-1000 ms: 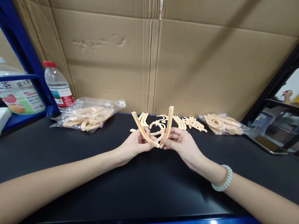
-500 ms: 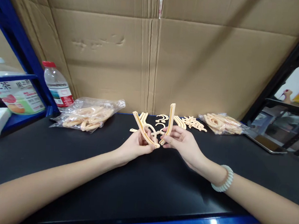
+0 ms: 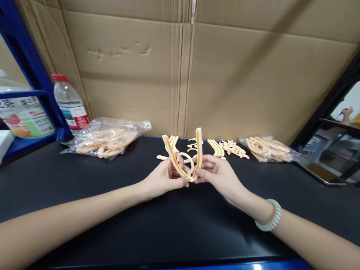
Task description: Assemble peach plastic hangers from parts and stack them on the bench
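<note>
Left hand: fingers gripping left strip
Right hand: fingers gripping right strip
Strip joint: lower ends meet between fingertips; can't tell if locked
Curved hook: between the 2 strips, just beyond fingers; attachment unclear
Loose strips: beyond left fingers, unjoined
Loose hooks: beyond fingertips, unused
Progress: 1 set looks partway, loose parts left

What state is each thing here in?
Left grip: shut on left bar
Right grip: shut on right bar
Left bar: tilted, lower end meeting right bar's, joining unclear
Right bar: nearly upright
Hook: between bars, attachment unclear
Red-capped bottle: closed
White-capped bottle: closed
Left bag: loaded, sealing unclear
Right bag: loaded, sealing unclear
Loose pieces: laid out
</note>
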Action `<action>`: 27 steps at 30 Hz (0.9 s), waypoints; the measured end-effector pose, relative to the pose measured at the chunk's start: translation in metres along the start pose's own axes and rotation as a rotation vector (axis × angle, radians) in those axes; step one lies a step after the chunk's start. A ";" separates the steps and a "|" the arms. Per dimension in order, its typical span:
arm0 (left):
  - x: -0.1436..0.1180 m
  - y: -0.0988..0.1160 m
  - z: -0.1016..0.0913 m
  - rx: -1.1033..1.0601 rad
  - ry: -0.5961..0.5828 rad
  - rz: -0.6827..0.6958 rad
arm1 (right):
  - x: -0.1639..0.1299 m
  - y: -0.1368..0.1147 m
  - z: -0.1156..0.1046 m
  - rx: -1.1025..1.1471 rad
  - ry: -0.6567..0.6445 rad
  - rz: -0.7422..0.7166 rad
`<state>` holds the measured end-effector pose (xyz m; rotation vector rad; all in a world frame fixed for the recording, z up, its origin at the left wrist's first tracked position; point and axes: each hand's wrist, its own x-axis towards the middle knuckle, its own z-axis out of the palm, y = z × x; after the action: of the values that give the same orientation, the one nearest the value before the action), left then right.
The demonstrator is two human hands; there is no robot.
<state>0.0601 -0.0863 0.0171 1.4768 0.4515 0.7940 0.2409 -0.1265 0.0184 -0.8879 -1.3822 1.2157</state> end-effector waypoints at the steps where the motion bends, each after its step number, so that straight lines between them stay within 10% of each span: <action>1: 0.000 0.000 0.000 -0.002 0.007 0.004 | 0.000 0.000 0.000 0.006 0.004 0.001; 20: 0.000 -0.003 0.000 0.037 0.147 0.000 | -0.003 0.006 0.008 -0.058 0.163 -0.069; 27: 0.006 0.004 -0.011 -0.115 0.344 -0.025 | 0.014 -0.005 -0.027 0.019 0.159 -0.012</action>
<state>0.0550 -0.0747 0.0211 1.2285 0.6691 1.0420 0.2654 -0.1088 0.0245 -0.9416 -1.2451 1.1223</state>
